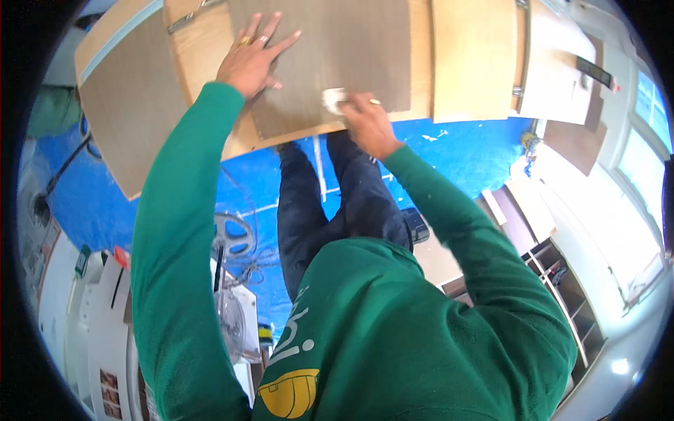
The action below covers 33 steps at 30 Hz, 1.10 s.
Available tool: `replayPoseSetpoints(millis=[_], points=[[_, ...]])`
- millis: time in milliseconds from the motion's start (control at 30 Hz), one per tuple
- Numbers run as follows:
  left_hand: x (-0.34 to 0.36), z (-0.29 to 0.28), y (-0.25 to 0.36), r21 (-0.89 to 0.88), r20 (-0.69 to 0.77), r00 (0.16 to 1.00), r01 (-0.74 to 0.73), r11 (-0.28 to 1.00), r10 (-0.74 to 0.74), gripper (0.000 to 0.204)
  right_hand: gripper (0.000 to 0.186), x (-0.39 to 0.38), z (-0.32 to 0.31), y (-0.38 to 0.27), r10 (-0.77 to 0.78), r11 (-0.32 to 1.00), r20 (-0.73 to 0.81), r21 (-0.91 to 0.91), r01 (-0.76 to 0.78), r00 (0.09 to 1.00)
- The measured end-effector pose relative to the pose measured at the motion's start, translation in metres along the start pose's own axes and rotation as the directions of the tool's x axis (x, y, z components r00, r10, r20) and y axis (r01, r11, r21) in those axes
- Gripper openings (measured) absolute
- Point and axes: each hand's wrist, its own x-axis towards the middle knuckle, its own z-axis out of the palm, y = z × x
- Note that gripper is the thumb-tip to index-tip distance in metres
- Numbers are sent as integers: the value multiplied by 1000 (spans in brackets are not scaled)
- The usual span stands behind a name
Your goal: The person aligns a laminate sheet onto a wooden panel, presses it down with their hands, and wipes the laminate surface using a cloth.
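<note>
A grey-brown wood-grain panel (324, 49) lies on a light wooden bench top (420, 67) in front of me. My left hand (253, 59) rests flat on the panel's left part, fingers spread, rings on two of them. Near the panel's lower edge, my right hand (368, 123) is closed on a small white pad (333, 99), perhaps folded cloth, pressed against the surface. More boards lie alongside, a grey-brown one (137, 105) on the left and a pale one (470, 59) on the right.
Blue sheeting (449, 151) covers the floor under the bench. Tools and cables (235, 235) lie at lower left beside white cabinetry (88, 316). At right stand an open compartmented unit (569, 295), leaning boards (572, 144) and a window (649, 140). A dark long tool (593, 70) lies on the far-right board.
</note>
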Motion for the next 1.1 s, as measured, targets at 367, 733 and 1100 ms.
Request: replayPoseSetpoints(millis=[367, 733, 1100], points=[[10, -43, 66, 144, 281, 909, 279, 949, -309, 151, 29, -33, -6, 1, 702, 696, -408, 221, -683, 583], [17, -40, 67, 78, 284, 902, 315, 946, -324, 153, 22, 161, -57, 84, 537, 819, -548, 155, -553, 641], [19, -38, 66, 33, 261, 903, 345, 938, -341, 153, 24, 178, -69, 115, 481, 858, -440, 58, -511, 758]])
